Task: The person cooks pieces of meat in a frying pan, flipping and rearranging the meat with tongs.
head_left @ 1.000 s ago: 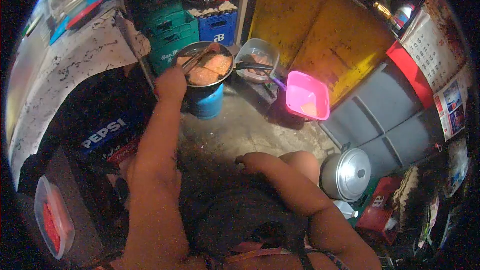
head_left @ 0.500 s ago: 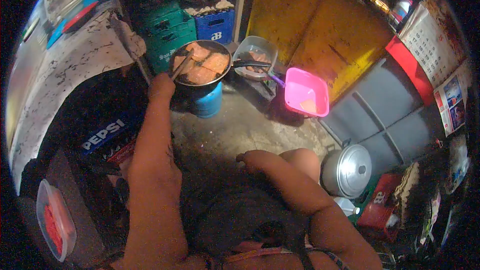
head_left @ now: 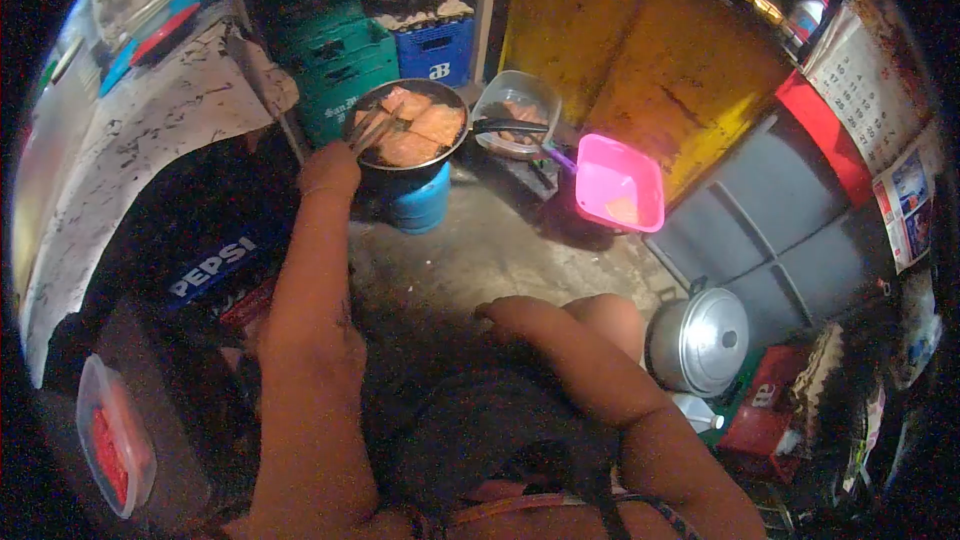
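My left hand (head_left: 330, 170) is closed on a pair of tongs (head_left: 372, 130), whose tips reach over the left side of a frying pan (head_left: 466, 130). Several orange-pink pieces of food (head_left: 412, 147) lie in the pan, which rests above a blue gas canister (head_left: 420, 208). The pan's black handle points right, over a clear plastic container (head_left: 540, 90) with more pieces inside. My right hand (head_left: 497, 314) hangs by my knee, away from the pan; its fingers are dark and hard to make out.
A pink basin (head_left: 600, 155) stands right of the container. Green (head_left: 350, 70) and blue crates (head_left: 435, 52) are behind the pan. At the right sits a lidded metal pot (head_left: 705, 340); at the lower left, a plastic tub (head_left: 140, 440) with red contents.
The tongs have moved about over the left part of the pan, and the pieces there have shifted. My right hand has stayed by my knee.
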Demonstrator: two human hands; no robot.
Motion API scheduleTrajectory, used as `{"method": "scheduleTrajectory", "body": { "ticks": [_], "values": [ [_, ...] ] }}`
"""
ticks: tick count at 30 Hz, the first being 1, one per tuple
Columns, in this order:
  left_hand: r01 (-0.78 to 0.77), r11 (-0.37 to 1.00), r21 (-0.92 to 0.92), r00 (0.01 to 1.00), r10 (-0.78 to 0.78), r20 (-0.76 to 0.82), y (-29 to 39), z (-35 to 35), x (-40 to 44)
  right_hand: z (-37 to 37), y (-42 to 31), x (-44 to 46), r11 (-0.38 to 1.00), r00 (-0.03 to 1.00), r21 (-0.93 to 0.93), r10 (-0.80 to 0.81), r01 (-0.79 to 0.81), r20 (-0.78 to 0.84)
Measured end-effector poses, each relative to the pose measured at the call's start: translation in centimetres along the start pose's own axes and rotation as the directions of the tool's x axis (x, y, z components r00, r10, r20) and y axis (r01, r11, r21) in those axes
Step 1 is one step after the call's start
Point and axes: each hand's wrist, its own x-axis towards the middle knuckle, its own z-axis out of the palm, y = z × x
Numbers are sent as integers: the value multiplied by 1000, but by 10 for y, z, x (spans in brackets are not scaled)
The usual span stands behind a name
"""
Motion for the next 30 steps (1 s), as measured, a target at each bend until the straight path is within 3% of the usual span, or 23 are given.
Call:
{"method": "scheduleTrajectory", "body": {
  "ticks": [4,7,9,21,24,27,30],
  "values": [
    [-50,999,1,995,50,-82,-14,-14,-13,3,2,2,999,998,-11,-48,48,-50],
    [-16,1000,15,999,16,-34,-5,-62,-56,-9,-10,-9,1000,1000,-11,-4,4,-12],
    [-63,998,24,996,64,-70,-18,-57,-52,-16,-22,-16,997,998,-33,66,-66,11],
    [-186,975,124,977,197,-83,-31,-74,-82,10,11,22,998,999,-60,-29,28,-18],
    [-191,967,167,974,208,-93,-26,-72,-82,-21,-26,-11,997,999,70,-30,28,34],
    [-209,954,217,971,229,-69,-21,-73,-83,3,-3,17,996,999,-83,-26,23,-31],
    [-199,952,230,974,219,-61,-16,-68,-82,8,5,28,995,999,-99,-32,32,2]
  ]
}}
